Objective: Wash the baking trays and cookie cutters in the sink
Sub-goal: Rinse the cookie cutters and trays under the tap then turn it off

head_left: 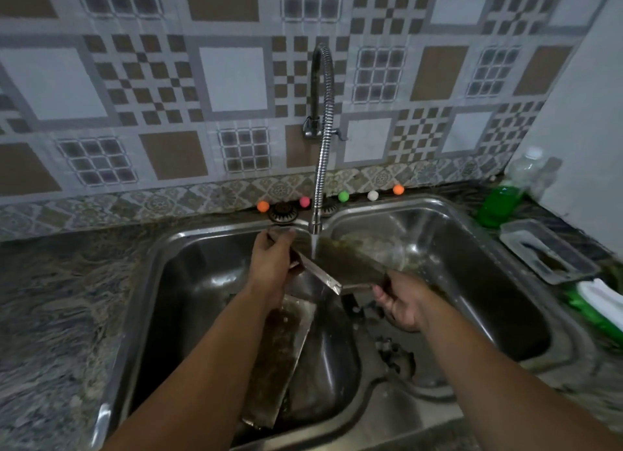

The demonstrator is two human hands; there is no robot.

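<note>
A person holds a baking tray (347, 262) tilted under running water (314, 246) from a flexible tap (323, 137) fixed to the tiled wall (135, 90), above the divider of a double steel sink (472, 214). The left hand (271, 265) grips the tray's far left end, fingers curled over its rim; the right hand (403, 300) grasps the near right corner from below. The stream lands on the tray's soiled upper face just beside the left hand.

A second tray (281, 356), smeared brown, leans on end in the left basin, its top edge hidden behind the left wrist. Dark cookie cutters (394, 353) lie on the divider at the sink's near side, partly hidden by the right forearm; their shapes are too dim to tell. More dark pieces sit just below the held tray.

Along the sink's back edge, against the wall, small coloured balls (343, 196) stand in a row beside a metal drain cover (283, 212). On the counter (60, 299) at the sink's right edge stand a bottle of green liquid (499, 204), a clear plastic tub (547, 255) near it, and a green and white sponge (600, 305) at the frame's right side.
</note>
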